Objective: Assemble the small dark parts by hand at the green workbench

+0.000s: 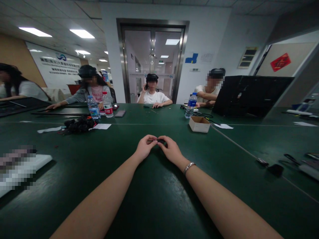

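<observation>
Both my hands meet over the middle of the green table, fingertips almost touching. My left hand is closed in a pinch, its thumb and fingers at the left end of a small dark piece. From the other side, my right hand pinches the same piece; a silver bracelet circles that wrist. Fingers cover most of the piece, so its kind cannot be made out.
Beyond my hands, an open small box stands right, near a water bottle. Left are a black cable bundle and two bottles, one red-capped. A large black monitor stands far right. Several people sit around the table.
</observation>
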